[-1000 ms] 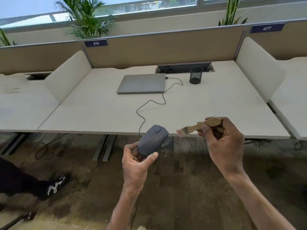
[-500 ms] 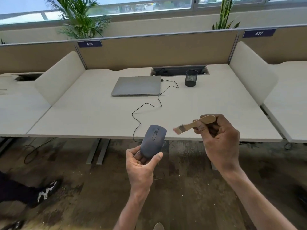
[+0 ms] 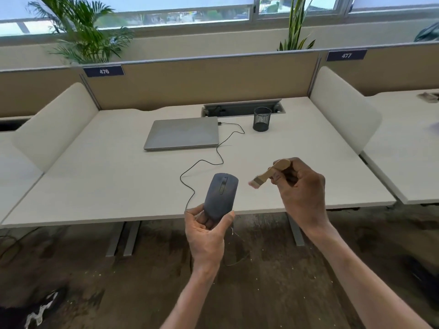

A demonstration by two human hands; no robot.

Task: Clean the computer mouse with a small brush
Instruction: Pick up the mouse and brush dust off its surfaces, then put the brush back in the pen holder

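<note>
My left hand (image 3: 206, 233) grips the rear of a dark grey wired computer mouse (image 3: 221, 195), held upright over the desk's front edge with its buttons and wheel facing me. Its black cable (image 3: 215, 153) runs across the desk to a closed laptop. My right hand (image 3: 300, 193) pinches the wooden handle of a small brush (image 3: 270, 173). The pale bristles point left toward the mouse and stay a short gap to its right, not touching it.
On the white desk (image 3: 118, 181) lie a closed grey laptop (image 3: 181, 132) and a black mesh pen cup (image 3: 262, 119). Cream dividers (image 3: 54, 124) flank the desk, and a tan partition stands behind. A shoe (image 3: 38, 312) is on the floor at lower left.
Both hands have risen and moved forward over the desk's front edge. The mouse has turned more upright. The gap between bristles and mouse stays about the same.
</note>
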